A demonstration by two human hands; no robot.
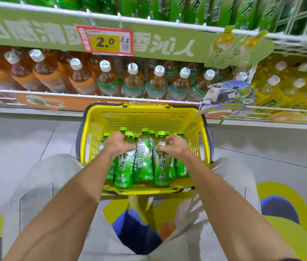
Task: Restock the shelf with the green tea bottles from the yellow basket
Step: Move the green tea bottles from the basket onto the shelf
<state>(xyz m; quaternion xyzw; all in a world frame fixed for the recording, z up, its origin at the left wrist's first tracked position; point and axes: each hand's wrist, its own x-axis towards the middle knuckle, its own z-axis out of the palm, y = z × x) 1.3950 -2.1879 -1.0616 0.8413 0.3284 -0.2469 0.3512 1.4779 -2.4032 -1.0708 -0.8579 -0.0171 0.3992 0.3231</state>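
Pickup step: left hand point(118, 145) and right hand point(175, 146) each curl fingers round the shoulders of two bottles point(124, 170) upright in the basket point(92, 117); next likely lifting both clear toward the shelf point(167, 21).

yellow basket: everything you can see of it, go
The yellow basket looks plastic, with slotted walls and dark handles folded down along its rims. It stands upright on the floor before the shelf, with green tea bottles upright in its near half. The left hand and right hand grip bottles, not the basket.
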